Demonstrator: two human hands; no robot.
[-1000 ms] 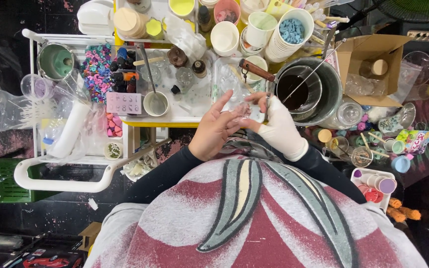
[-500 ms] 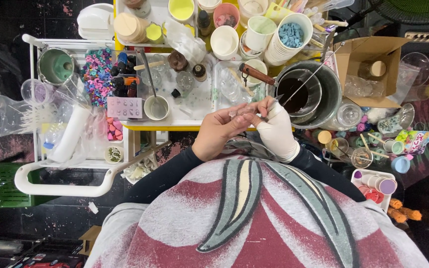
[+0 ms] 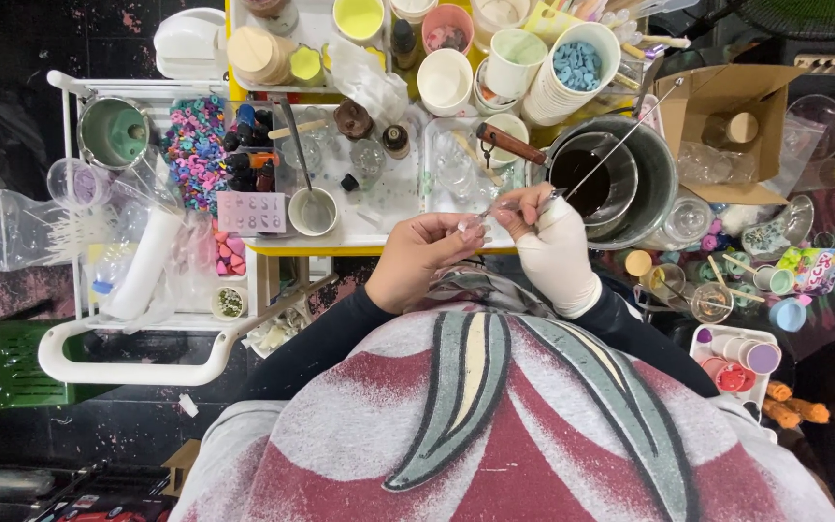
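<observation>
My left hand (image 3: 419,257) is bare and pinches a small clear piece (image 3: 469,225) at the front edge of the yellow-rimmed tray (image 3: 379,247). My right hand (image 3: 555,253) wears a white glove and meets the left at the fingertips. It grips a long thin metal rod (image 3: 620,143) that slants up and right over a steel pot (image 3: 657,193) of dark liquid. The rod's lower tip rests at the clear piece. What the piece is cannot be made out.
The tray holds a small steel cup (image 3: 312,211), clear moulds and brown bottles. Paper cups (image 3: 445,81), one filled with blue pieces (image 3: 578,66), stand behind. A white cart (image 3: 137,360) with colourful beads (image 3: 192,145) is at left, a cardboard box (image 3: 727,97) and small jars at right.
The right hand has turned so the thin rod now shows, slanting over the pot. Both hands stay together at the tray's front edge and have shifted only slightly.
</observation>
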